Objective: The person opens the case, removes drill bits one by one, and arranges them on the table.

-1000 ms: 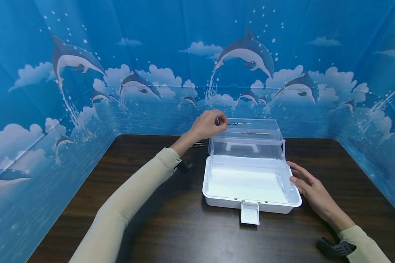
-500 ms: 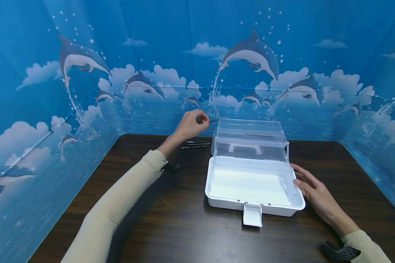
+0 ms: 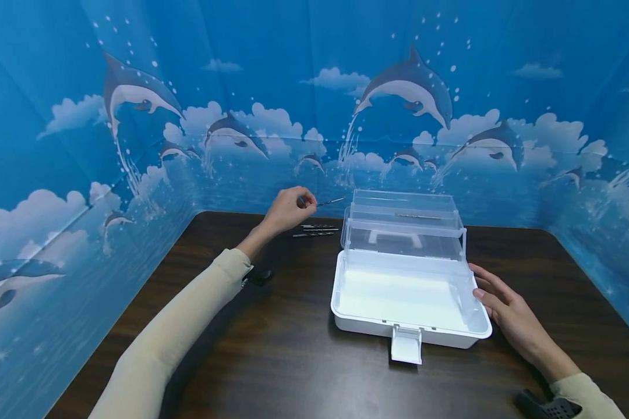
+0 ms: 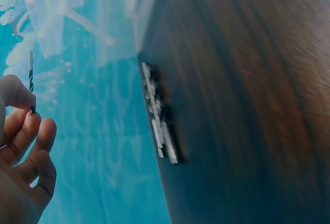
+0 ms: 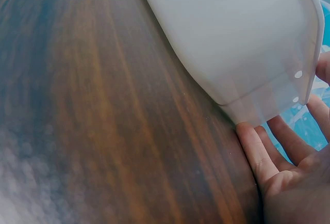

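Observation:
My left hand [image 3: 292, 209] pinches a thin twist drill bit [image 3: 330, 202] between thumb and fingertips, above the table's back edge and left of the toolbox. In the left wrist view the drill bit [image 4: 31, 79] points up from the fingertips, pale shank at its upper end. Several loose drill bits [image 4: 160, 110] lie side by side on the table below that hand. The white toolbox [image 3: 411, 336] stands with its clear upper trays raised. Another drill bit [image 3: 418, 217] lies in an upper tray. My right hand [image 3: 511, 308] touches the toolbox's right side, fingers fairly straight and thumb at the rim.
The dark wood table [image 3: 272, 361] runs to a blue dolphin-print curtain [image 3: 251, 70] at its back and sides. At the box's front the white latch [image 3: 406, 347] hangs down. A black wrist strap [image 3: 550, 405] sits on the right wrist.
My left hand has moved left, away from over the raised trays, with the drill bit in its pinch. It has dipped slightly since half a second ago. The right hand stays at the box.

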`<state>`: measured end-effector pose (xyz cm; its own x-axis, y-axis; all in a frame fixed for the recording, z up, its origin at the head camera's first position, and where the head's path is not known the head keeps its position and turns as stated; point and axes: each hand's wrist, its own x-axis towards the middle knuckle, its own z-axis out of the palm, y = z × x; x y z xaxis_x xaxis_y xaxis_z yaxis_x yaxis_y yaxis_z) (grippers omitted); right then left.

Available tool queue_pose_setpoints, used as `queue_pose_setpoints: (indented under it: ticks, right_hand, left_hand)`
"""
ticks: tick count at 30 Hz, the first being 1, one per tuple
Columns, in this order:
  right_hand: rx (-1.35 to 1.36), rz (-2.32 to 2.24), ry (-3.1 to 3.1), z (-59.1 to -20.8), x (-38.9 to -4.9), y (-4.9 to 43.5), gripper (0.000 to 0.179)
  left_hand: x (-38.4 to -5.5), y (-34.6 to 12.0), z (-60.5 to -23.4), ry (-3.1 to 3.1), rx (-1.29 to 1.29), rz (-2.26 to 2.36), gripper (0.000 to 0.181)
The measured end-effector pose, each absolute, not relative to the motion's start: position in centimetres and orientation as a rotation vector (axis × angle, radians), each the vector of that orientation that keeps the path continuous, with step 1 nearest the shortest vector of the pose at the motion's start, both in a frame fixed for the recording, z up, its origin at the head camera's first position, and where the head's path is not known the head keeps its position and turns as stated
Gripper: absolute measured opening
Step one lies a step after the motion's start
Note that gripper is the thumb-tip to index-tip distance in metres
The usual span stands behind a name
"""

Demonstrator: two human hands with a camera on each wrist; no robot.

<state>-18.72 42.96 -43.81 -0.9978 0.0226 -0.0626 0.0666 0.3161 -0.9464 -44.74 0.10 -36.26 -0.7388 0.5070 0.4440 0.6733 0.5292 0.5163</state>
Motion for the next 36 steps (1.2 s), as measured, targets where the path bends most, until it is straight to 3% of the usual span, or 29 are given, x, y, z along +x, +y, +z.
queue_pose_setpoints:
  ticks: [17,36]
  right_hand:
    - [0.098,-1.820,2.518,-44.0,-18.7,42.8,0.055]
    - [0.089,-1.822,2.517,-43.7,-18.8,42.9,0.054]
  left_hand:
    - [-46.7,-2.4,-41.7,-2.866,-1.129,-0.681,0.012]
    - [-47.4,-2.2,-42.2,-2.931,-0.992,-0.591,0.010]
